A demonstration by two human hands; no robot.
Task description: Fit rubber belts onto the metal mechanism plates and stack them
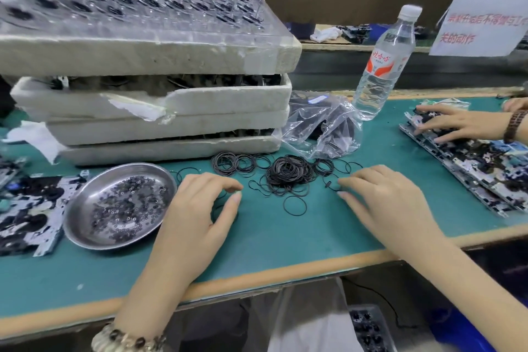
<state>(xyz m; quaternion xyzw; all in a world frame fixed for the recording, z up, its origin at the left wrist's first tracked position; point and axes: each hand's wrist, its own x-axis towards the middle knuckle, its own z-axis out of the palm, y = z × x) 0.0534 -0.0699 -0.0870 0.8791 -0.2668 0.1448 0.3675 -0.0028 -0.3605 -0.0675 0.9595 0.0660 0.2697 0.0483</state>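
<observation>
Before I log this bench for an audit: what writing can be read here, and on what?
"娃哈哈", red, on the water bottle label; its smaller print is too small to read.
"关的动作", red, bottom line of the hanging paper sign; the lines above are too blurred to read with certainty.
No other readable text.

**Bare Arms and a Bead Bracelet**

Both forearms were bare, with no sleeves reaching into view. The left hand and the right hand wore no gloves or rings, and the nails were short and unpainted. A bracelet of chunky beads, pale ones mixed with dark brown ones, circled the left wrist.
</observation>
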